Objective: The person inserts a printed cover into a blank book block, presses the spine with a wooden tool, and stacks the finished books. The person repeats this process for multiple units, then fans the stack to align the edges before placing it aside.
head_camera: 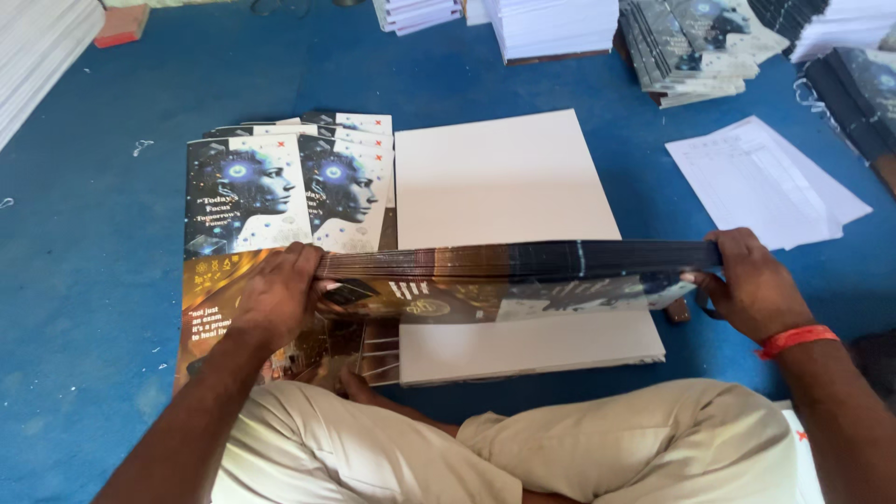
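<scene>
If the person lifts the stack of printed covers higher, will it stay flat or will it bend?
The stack of covers will probably sag if gripped at one end only: it is long and thin, and the left hand and right hand hold opposite ends. The sheets look glossy, so they may slide apart. It is likely fairly heavy, being many sheets.

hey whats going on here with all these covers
A person sits cross-legged on a blue floor and holds a thick stack of printed covers on edge, left hand at one end, right hand at the other. The stack stands over a white board. More covers lie fanned out to the left, loose sheets to the right, and further piles sit along the far side.
</scene>
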